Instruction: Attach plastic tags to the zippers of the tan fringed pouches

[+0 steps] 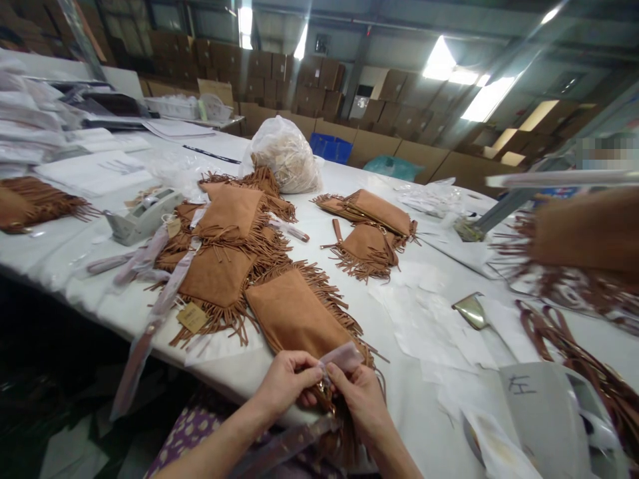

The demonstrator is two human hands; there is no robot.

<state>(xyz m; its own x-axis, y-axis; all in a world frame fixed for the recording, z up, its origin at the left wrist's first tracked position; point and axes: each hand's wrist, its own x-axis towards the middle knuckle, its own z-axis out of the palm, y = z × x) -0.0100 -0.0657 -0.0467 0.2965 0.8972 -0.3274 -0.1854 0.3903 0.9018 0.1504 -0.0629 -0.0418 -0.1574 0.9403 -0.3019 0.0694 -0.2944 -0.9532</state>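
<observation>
A brown suede fringed bag (299, 313) lies at the table's front edge, its near corner between my hands. My left hand (289, 380) is closed in a pinch by the bag's gold-coloured metal hardware (324, 394); what exactly its fingertips grip is hidden. Thumb and fingers of my right hand (360, 391) pinch a thin, pale, translucent wrapping piece (344, 357) that sticks up over the bag. Below my hands runs a brown strap (299, 440) in clear wrap. More fringed bags (229, 213) are piled to the left, one with a tan paper tag (192, 317).
A grey tape dispenser (142, 216) stands left of the pile. Behind are a stuffed clear plastic bag (282, 153) and two more fringed pouches (367, 243). Brown straps (574, 352) and another tape dispenser (599, 426) lie at right. A blurred fringed bag (589, 233) hangs above the right side.
</observation>
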